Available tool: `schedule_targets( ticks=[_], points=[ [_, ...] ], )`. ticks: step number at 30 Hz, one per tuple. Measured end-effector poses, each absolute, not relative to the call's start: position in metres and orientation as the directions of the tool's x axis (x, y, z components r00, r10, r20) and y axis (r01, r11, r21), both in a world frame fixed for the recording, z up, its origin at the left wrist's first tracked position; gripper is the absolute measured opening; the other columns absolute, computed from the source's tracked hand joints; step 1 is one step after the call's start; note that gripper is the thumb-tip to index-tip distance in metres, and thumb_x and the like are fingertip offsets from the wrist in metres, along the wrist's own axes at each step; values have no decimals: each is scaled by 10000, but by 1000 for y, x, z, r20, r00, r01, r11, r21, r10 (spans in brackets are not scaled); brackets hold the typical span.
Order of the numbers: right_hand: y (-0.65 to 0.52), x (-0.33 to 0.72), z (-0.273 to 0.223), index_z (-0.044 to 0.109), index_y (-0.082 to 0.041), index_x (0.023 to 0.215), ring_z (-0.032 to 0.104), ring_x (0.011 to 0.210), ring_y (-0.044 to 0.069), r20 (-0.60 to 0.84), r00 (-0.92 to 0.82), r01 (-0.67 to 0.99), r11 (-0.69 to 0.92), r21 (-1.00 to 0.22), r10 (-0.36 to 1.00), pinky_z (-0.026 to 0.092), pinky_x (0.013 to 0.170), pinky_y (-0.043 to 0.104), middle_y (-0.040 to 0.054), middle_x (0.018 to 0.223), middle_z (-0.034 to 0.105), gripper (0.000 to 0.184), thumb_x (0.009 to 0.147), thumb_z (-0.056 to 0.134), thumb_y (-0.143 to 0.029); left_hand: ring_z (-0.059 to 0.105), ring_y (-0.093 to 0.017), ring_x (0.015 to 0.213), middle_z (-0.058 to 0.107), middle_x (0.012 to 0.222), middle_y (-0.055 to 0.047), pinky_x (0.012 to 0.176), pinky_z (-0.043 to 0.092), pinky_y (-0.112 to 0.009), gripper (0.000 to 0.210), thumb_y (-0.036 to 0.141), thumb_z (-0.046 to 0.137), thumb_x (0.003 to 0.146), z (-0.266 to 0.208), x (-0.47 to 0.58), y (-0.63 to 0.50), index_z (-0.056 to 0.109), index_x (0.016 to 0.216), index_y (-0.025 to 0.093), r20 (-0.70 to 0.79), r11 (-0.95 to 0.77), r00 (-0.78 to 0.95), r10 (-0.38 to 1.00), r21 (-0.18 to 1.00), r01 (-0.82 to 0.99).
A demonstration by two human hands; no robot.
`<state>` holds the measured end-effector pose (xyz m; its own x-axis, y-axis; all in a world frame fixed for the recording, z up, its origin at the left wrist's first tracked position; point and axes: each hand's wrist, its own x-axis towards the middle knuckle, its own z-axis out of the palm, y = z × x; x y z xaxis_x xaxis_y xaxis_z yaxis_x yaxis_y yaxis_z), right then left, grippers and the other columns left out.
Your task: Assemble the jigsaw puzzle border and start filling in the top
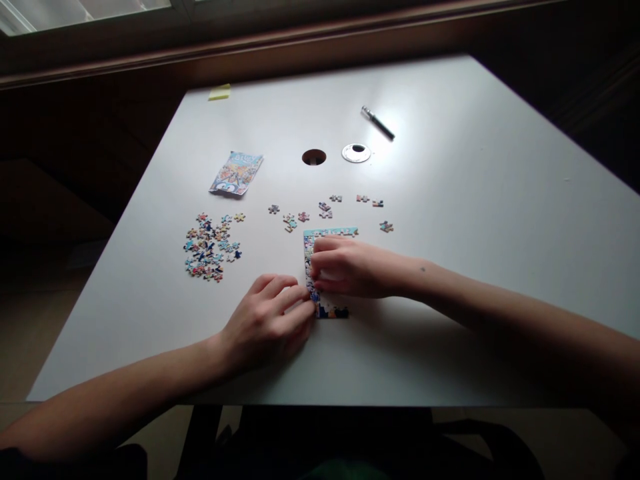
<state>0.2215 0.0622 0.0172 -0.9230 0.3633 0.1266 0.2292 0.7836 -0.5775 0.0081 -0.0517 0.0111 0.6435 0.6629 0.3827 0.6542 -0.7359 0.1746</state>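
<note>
A partly joined jigsaw puzzle (331,232) lies flat on the white table, with a light blue top strip, a filled left side and a short dark bottom row. Over its middle, my right hand (345,267) is closed, fingers curled down onto the left columns; whatever is under the fingertips is hidden. My left hand (277,313) is closed too, its bent fingers touching the puzzle's lower left edge. I cannot make out whether it pinches a piece. Several loose puzzle pieces (303,217) lie scattered just beyond the puzzle.
To the left is a heap of loose pieces (207,250). Behind it lies a printed puzzle packet (237,173). Farther back are a round cable hole (314,157), its metal cover (356,153), a dark pen (379,123) and a yellow sticky note (219,92) on the table (475,200).
</note>
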Motion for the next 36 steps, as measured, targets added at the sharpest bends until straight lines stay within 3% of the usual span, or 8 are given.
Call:
schedule_targets(
  ticks=[5,16,21,23,28,31,36],
  points=[
    [62,221,17,602,-159,838,435,736,140,163,-920,206,792,-575,358,371,688,270,54,874,517,116,919,568,-234,578,-281,1122,655,1169,-110,949,454,-439,129,171,609,872,8,7,-46,651,994,164,347,-723,638,688,248,645],
    [60,221,18,619,-156,909,470,761,155,152,-927,228,838,-496,342,377,693,282,71,896,578,100,922,570,-243,561,-283,1124,660,1134,-117,977,427,-455,202,174,592,870,10,6,-46,623,1068,158,312,-719,649,694,284,634],
    [65,227,30,621,-168,943,517,742,126,129,-904,257,758,-600,408,382,661,254,56,924,633,98,902,532,-162,546,-286,1143,616,1204,-142,985,425,-455,250,183,602,856,11,5,-47,607,1105,155,315,-711,638,703,330,620],
    [72,233,40,622,-169,913,512,703,119,133,-870,314,742,-593,474,382,653,254,32,840,634,97,874,534,-154,566,-259,1061,624,1114,-123,932,443,-423,187,191,610,844,11,5,-48,602,1029,165,362,-685,582,728,377,623],
    [96,264,66,646,-202,852,528,660,127,-149,-825,544,694,-471,545,364,629,265,3,753,628,90,823,563,-218,547,-195,831,609,820,-42,816,431,-365,65,129,562,827,12,6,-47,548,813,191,403,-616,471,785,427,662],
    [108,282,73,671,-218,890,559,677,142,-317,-775,632,652,-419,547,367,618,271,19,814,662,134,813,569,-258,541,-195,820,617,802,-42,805,425,-365,72,125,555,824,12,6,-46,552,790,189,384,-603,469,795,423,676],
    [107,286,80,683,-215,834,568,676,156,-478,-750,654,625,-427,458,365,615,283,24,805,682,137,803,564,-275,549,-211,878,638,857,-53,838,424,-384,62,135,588,824,9,4,-47,618,838,187,383,-633,506,772,402,661]
  ],
)
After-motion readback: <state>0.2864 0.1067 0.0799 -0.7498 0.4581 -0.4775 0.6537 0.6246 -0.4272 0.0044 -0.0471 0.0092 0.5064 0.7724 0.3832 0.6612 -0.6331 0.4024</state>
